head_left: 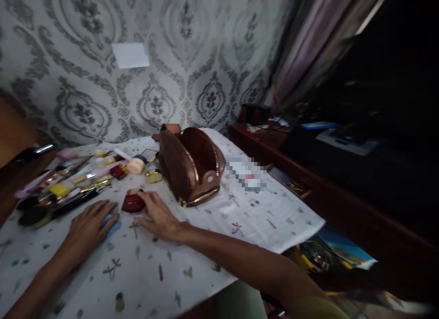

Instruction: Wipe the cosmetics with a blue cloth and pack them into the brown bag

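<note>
My right hand [159, 218]: thumb and fingers parted, fingertips at the dark red container [132, 203] on the tablecloth [144, 278]; couldn't tell whether they gripped. Shiny, so I judged it rigid, slick, fairly light, perhaps breakable; best held across its sides. My left hand [92, 222] lay spread, fingers apart, over a blue item [112, 226], material unclear. Farther out: scattered cosmetics [61, 189] leftward, unzipped brown bag [174, 168] rightward

Dim light fades to near-black at right, soft blur covers the cosmetics [61, 189], and one patch [246, 174] is pixelated.
</note>
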The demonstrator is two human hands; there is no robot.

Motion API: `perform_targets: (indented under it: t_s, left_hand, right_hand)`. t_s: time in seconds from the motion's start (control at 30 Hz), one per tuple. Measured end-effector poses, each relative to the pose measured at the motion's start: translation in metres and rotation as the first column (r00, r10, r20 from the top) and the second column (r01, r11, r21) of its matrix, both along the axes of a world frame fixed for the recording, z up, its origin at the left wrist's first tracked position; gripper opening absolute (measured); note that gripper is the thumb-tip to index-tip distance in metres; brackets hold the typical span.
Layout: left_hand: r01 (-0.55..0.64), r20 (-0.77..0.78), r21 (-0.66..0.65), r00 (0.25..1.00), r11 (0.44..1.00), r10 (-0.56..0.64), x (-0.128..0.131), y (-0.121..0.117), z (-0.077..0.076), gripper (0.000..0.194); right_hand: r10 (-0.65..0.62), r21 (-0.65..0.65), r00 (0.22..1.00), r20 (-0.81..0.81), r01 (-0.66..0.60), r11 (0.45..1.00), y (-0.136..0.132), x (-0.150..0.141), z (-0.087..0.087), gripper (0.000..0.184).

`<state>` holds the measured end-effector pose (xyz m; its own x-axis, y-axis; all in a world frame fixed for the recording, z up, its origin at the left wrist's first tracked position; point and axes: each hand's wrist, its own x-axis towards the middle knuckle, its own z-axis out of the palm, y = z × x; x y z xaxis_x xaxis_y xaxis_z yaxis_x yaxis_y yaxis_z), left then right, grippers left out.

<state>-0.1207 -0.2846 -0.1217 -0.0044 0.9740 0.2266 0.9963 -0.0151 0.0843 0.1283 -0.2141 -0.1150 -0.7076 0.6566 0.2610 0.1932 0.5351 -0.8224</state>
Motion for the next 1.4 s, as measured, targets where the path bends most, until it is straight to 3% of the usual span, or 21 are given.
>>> perform_targets:
  t_s: [0.13,0.27,0.43,0.53,0.63,0.87,0.97,1.07,1.23,1.3,1.4]
  left_hand:
    - [-0.047,0.053,-0.029,0.997,0.998,0.048,0.007,-0.008,0.012,0.047]
    - [-0.079,0.337,0.08,0.94,0.994,0.048,0.009,0.001,0.027,0.041]
    - [-0.201,0.609,0.231,0.793,0.952,0.02,0.029,0.035,0.033,0.042]
    - [-0.183,0.784,0.123,0.621,0.976,0.018,0.052,0.05,0.025,0.042]
    - [-0.194,0.887,0.056,0.46,0.979,0.041,0.072,0.046,0.017,0.049]
    - [-0.193,0.966,0.06,0.257,0.979,-0.008,0.083,0.009,0.021,0.061]
    - [-0.226,0.964,0.078,0.265,0.971,-0.016,0.072,0.004,0.024,0.061]
    - [-0.339,0.959,0.092,0.285,0.936,0.009,0.059,0.009,0.022,0.045]
    - [-0.5,1.0,0.029,0.012,0.865,-0.027,0.058,0.031,0.016,0.033]
    - [-0.489,0.999,0.021,-0.031,0.872,-0.042,0.07,0.038,0.013,0.034]
    - [-0.362,0.988,0.017,-0.135,0.932,-0.071,0.098,0.038,0.011,0.042]
  right_hand:
    - [0.013,-0.001,1.0,-0.013,-0.013,1.0,0.001,-0.003,-0.004,0.074]
    - [-0.003,-0.005,1.0,-0.001,0.003,1.0,-0.001,-0.003,-0.003,0.073]
    - [-0.005,-0.026,1.0,0.007,0.005,1.0,-0.002,-0.002,-0.001,0.071]
    - [-0.02,-0.035,0.999,-0.027,0.019,0.999,-0.001,-0.004,-0.005,0.075]
    - [-0.044,-0.036,0.997,-0.065,0.041,0.998,0.001,-0.007,-0.01,0.081]
    - [-0.039,0.01,0.987,-0.155,0.041,0.999,0.0,-0.004,-0.014,0.077]
    - [-0.091,0.038,0.982,-0.167,0.099,0.994,-0.002,0.0,-0.016,0.078]
    - [-0.115,0.054,0.975,-0.188,0.128,0.99,-0.004,0.003,-0.016,0.066]
    - [-0.031,0.018,0.957,-0.287,0.038,0.999,-0.008,0.006,-0.011,0.055]
    - [0.016,0.023,0.958,-0.285,-0.01,1.0,-0.009,0.006,-0.011,0.058]
    - [-0.004,0.024,0.974,-0.226,0.01,1.0,-0.007,0.006,-0.013,0.061]
